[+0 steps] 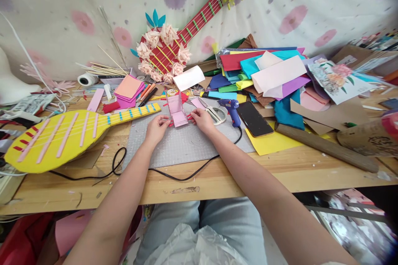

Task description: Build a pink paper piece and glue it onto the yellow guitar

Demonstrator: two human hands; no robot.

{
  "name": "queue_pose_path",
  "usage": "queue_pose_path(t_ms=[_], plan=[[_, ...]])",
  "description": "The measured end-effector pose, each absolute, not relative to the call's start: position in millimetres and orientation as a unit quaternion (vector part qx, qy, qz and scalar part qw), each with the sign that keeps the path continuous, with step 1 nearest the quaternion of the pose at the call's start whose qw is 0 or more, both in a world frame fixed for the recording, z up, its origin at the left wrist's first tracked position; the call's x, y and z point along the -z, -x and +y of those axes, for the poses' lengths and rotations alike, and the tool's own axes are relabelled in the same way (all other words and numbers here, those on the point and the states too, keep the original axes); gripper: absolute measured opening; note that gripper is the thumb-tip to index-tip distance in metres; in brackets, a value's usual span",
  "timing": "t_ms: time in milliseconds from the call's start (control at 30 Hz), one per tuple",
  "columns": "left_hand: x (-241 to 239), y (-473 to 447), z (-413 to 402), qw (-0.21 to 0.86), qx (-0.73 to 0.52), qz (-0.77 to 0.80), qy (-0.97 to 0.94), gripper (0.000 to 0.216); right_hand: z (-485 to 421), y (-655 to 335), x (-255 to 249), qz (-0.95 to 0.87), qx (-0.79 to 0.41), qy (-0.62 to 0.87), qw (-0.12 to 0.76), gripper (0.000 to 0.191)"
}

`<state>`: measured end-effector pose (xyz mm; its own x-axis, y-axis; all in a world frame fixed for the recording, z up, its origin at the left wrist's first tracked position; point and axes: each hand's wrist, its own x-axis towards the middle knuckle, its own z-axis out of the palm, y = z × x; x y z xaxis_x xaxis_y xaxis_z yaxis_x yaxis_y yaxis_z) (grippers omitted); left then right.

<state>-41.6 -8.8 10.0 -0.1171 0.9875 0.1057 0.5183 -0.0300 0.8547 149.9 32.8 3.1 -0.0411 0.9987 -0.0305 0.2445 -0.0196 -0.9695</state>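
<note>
A small pink paper piece with folded walls and red edges [179,116] is between my two hands over the grey cutting mat [174,149]. My left hand [157,128] pinches a thin red stick-like part at its left side. On the other side, my right hand [201,118] pinches a similar red part. Whether these parts are sticks or rolled paper is too small to tell. White-handled scissors [220,115] lie just right of my right hand, with a blue glue gun [231,109] beyond them.
A yellow paper lute [70,136] lies at left, and a red flowered one [164,56] leans at the back. The glue gun's black cord [189,177] crosses the mat's front. A phone [254,118], coloured paper [276,74] and a wooden stick [326,148] lie at right.
</note>
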Motion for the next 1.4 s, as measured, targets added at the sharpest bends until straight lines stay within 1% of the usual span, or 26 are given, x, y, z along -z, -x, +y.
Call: queue_pose_path(t_ms=[167,333,467,533,700,800,900,967,1100,1200,1300,1400], plan=[[-8.0,42.7,-6.7,0.289,-0.396,0.634,-0.598,0.024,31.8,-148.5,-3.4,-0.586,-0.413,0.570,0.401,0.011],[-8.5,41.5,-7.0,0.295,-0.402,0.628,-0.598,0.023,32.1,-147.3,-1.3,-0.604,-0.378,0.571,0.407,0.012],[-9.6,40.2,-9.5,0.277,-0.388,0.634,-0.609,0.025,33.1,-148.2,2.2,-0.601,-0.384,0.569,0.409,0.010],[-12.5,39.3,-12.1,0.231,-0.385,0.639,-0.624,0.025,31.9,-150.3,3.1,-0.595,-0.386,0.568,0.417,0.013],[-33.7,31.9,-21.7,-0.001,-0.400,0.620,-0.675,0.023,20.5,-158.3,-2.8,-0.624,-0.360,0.556,0.416,0.022],[-50.2,23.5,-24.8,-0.067,-0.342,0.574,-0.741,0.022,11.2,-161.0,-10.2,-0.679,-0.309,0.541,0.389,0.026],[-62.2,15.2,-22.1,-0.109,-0.264,0.534,-0.796,0.022,3.9,-161.4,-14.8,-0.735,-0.242,0.529,0.348,0.021],[-66.5,10.8,-17.2,-0.120,-0.212,0.512,-0.823,0.021,0.6,-161.2,-15.3,-0.757,-0.193,0.531,0.328,0.019],[-67.9,4.5,-5.2,-0.098,-0.150,0.496,-0.850,0.012,-3.3,-160.1,-14.4,-0.776,-0.118,0.544,0.295,0.023],[-64.5,2.0,1.2,-0.066,-0.161,0.508,-0.844,0.011,-4.4,-158.1,-15.6,-0.782,-0.091,0.555,0.269,0.024],[-59.2,1.5,4.1,-0.039,-0.178,0.529,-0.829,0.011,-4.0,-156.2,-17.5,-0.789,-0.070,0.561,0.242,0.020],[-55.0,2.1,5.2,-0.039,-0.176,0.546,-0.818,0.012,-3.3,-155.7,-17.9,-0.794,-0.058,0.559,0.229,0.019]])
